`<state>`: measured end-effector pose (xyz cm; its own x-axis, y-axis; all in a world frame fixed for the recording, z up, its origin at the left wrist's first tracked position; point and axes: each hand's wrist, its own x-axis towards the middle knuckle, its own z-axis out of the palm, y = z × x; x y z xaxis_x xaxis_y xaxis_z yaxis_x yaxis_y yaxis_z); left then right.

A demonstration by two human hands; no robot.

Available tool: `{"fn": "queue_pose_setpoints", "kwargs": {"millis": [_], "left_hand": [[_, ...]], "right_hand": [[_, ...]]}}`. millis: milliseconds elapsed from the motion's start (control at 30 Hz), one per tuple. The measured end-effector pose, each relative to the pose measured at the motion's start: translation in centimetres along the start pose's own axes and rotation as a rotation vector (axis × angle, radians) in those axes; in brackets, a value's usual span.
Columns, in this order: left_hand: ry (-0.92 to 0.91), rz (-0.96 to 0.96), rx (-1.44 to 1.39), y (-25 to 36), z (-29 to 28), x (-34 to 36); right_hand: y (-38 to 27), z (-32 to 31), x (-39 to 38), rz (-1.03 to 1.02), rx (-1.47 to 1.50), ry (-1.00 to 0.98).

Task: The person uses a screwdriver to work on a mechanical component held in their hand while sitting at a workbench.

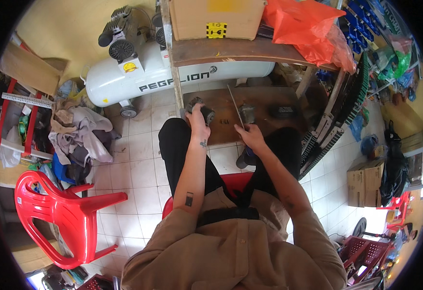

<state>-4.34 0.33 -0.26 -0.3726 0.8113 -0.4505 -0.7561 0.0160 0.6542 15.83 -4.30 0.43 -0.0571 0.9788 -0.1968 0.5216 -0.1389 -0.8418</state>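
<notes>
My left hand is closed around a dark, blocky metal part above the left side of a brown wooden board. My right hand grips a long, thin, straight metal tool, pointing forward over the board; its exact kind is unclear. Just beyond that hand a second dark metal piece sits on the board, with a flat dark object farther right. A few tiny pieces between my hands are too small to make out.
A white compressor stands behind, beside a shelf bearing a carton and orange bag. At left are a red plastic chair and piled cloths; at right, stacked cartons and long black tracks.
</notes>
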Motion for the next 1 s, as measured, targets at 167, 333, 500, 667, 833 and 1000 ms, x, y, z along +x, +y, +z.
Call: {"fn": "queue_pose_setpoints", "kwargs": {"millis": [167, 333, 500, 667, 833, 1000], "left_hand": [[0.051, -0.004, 0.212, -3.1, -1.4, 2.5], [-0.107, 0.277, 0.656, -3.8, -2.0, 3.9], [-0.354, 0.465, 1.067, -0.2, 0.9, 2.9], [-0.328, 0.714, 1.399, -0.7, -0.5, 5.2], [-0.207, 0.544, 1.497, -2.2, -1.0, 6.4], [-0.172, 0.562, 1.522, -2.4, -1.0, 6.1]], "right_hand": [[-1.3, -5.0, -5.0, 0.192, 0.473, -0.212], [1.9, -6.6, -7.4, 0.321, 0.645, -0.246], [2.0, -6.3, -6.5, 0.302, 0.721, -0.172], [2.6, -5.7, -6.3, 0.273, 0.668, -0.216], [3.2, -5.5, -6.5, 0.292, 0.651, -0.212], [3.3, -5.1, -6.2, 0.263, 0.59, -0.209]]}}
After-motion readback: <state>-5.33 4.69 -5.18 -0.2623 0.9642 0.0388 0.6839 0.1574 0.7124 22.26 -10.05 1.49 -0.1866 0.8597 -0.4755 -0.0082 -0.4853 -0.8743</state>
